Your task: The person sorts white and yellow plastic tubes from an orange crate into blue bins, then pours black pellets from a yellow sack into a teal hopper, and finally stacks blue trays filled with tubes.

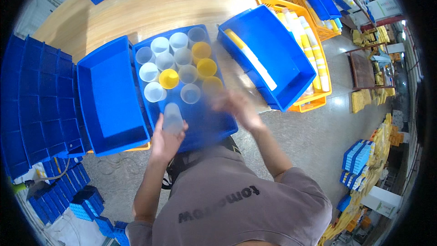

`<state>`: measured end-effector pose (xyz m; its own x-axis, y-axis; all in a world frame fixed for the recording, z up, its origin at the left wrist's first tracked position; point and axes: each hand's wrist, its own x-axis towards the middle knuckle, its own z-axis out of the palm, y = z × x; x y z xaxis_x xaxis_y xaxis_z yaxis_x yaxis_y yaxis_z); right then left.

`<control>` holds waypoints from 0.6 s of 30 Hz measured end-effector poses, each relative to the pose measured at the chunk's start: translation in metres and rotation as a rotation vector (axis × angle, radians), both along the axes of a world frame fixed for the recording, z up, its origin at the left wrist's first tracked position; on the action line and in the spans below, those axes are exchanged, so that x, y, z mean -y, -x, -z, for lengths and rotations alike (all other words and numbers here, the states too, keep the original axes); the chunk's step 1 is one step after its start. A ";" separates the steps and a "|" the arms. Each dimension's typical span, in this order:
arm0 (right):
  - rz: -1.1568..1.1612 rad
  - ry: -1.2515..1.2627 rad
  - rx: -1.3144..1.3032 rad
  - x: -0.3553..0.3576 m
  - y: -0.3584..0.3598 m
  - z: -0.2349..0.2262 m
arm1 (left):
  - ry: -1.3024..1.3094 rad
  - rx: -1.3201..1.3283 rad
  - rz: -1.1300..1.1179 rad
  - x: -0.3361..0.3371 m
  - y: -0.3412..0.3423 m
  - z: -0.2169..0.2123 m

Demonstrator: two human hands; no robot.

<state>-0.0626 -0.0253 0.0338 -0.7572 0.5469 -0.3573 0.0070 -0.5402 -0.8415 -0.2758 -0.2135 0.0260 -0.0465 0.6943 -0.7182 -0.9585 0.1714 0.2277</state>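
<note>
The person is filling a blue tray [214,127] with plastic cups standing in rows, clear ones [160,45] and yellow ones [169,78]. The left hand [165,142] is closed around a clear cup [173,117], held upright over the tray's near edge, at about six o'clock from the standing cups. The right hand [236,107] is blurred in motion at four o'clock from them, beside a yellow cup [212,84]; whether it grips that cup cannot be told. Judging by the rows, setting down is the step in hand, and the next move calls for lowering the held cup into the open spot at the near row. An empty blue bin [109,95] sits at nine o'clock on the tabletop [150,9].
</note>
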 end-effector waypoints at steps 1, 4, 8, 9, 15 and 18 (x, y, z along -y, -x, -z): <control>0.149 -0.395 0.042 -0.022 -0.019 0.003 | 0.020 0.058 -0.093 -0.010 -0.002 0.007; 0.616 -1.223 0.647 -0.114 -0.050 0.044 | 0.055 0.054 -0.141 -0.026 -0.018 0.010; -0.015 -0.950 0.921 -0.181 -0.081 0.093 | -0.039 -0.063 0.004 -0.027 -0.060 -0.010; -0.071 -0.951 0.862 -0.188 -0.085 0.093 | -0.034 -0.086 0.027 -0.030 -0.071 -0.015; -0.088 -0.934 0.516 -0.146 -0.090 -0.006 | -0.032 -0.573 0.048 -0.083 -0.124 -0.043; -0.269 -0.977 0.397 -0.098 -0.086 -0.064 | 0.073 -0.859 -0.208 -0.111 -0.139 -0.056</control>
<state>0.0236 0.0727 0.0981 -0.8212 0.5612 -0.1035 0.3911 0.4213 -0.8182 -0.1370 -0.1022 0.0821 -0.7103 0.5653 -0.4194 -0.4749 0.0548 0.8783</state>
